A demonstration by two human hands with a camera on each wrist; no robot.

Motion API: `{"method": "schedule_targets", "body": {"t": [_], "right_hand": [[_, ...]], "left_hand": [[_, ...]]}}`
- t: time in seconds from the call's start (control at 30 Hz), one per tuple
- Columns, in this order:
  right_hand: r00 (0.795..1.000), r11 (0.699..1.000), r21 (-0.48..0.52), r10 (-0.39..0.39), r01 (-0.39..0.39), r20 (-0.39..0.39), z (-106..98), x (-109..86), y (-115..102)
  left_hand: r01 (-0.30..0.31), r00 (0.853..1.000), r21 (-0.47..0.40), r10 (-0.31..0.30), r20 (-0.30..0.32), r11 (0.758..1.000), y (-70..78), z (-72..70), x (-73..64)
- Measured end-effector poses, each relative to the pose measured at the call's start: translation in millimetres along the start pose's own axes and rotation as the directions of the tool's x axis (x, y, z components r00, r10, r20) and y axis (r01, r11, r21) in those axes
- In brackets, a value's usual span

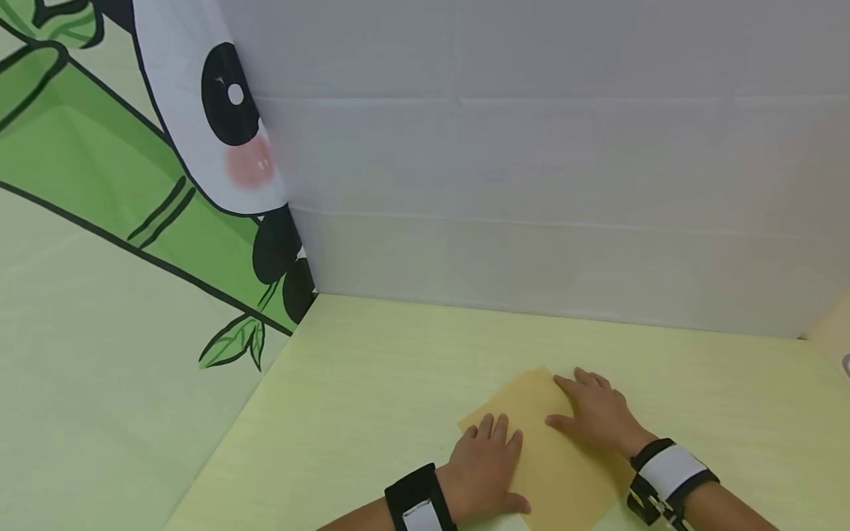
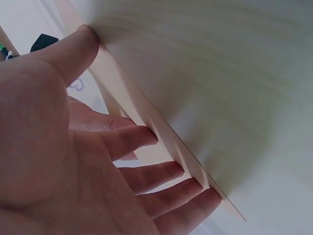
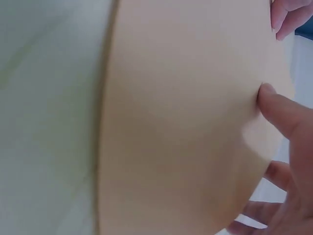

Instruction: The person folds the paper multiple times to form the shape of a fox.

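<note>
Nearest, the left hand (image 1: 483,468) is laid with fingers spread and nearly straight against the left side of the orange paper (image 1: 561,476), nothing gripped. The sheet is placed well in from the table's (image 1: 372,383) left edge. Farther off, the right hand (image 1: 600,413) is held loosely extended, thumb on the sheet, no firm grip shown. Uneven pressing could cause the paper to be creased or skewed.

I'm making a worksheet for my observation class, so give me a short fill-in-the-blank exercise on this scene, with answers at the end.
The left hand and right hand both touch one sheet of ____.
The cartoon face has a ____ cheek.
The left wristband is white and ____.
Missing words: paper; pink; black.
</note>
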State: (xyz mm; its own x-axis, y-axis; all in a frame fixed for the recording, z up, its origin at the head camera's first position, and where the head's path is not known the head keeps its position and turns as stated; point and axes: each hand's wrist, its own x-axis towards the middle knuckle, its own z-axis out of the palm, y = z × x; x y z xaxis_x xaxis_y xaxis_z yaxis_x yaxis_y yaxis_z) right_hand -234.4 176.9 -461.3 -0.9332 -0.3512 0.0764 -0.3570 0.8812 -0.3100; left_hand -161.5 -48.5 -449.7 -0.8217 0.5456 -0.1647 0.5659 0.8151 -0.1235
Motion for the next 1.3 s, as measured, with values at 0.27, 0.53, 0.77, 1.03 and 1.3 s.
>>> {"method": "schedule_targets", "body": {"t": [0.27,0.53,0.77,1.03,1.3], "right_hand": [[1.000,0.961,0.275,0.022,-0.017,-0.015,-14.8,-1.2,11.1],[0.997,0.903,0.428,0.004,-0.036,0.076,-30.9,-22.6,21.4],[0.996,0.906,0.421,-0.065,0.035,0.057,-32.6,-35.7,25.7],[0.985,0.878,0.469,-0.152,0.096,0.082,-37.7,-49.4,24.5],[0.972,0.890,0.414,-0.231,0.190,0.051,-31.9,-58.8,22.8]], "left_hand": [[0.008,1.000,-0.007,-0.009,-0.018,1.000,-0.5,2.6,-2.3],[0.016,0.999,-0.053,-0.017,-0.028,0.998,-1.6,2.8,-5.6],[0.002,0.993,-0.083,-0.012,-0.114,0.997,-0.3,7.2,-10.4],[0.119,0.985,-0.003,-0.118,-0.125,0.993,9.2,10.9,-15.7],[0.252,0.955,-0.038,-0.255,-0.151,0.967,13.7,8.1,-16.8]]}}
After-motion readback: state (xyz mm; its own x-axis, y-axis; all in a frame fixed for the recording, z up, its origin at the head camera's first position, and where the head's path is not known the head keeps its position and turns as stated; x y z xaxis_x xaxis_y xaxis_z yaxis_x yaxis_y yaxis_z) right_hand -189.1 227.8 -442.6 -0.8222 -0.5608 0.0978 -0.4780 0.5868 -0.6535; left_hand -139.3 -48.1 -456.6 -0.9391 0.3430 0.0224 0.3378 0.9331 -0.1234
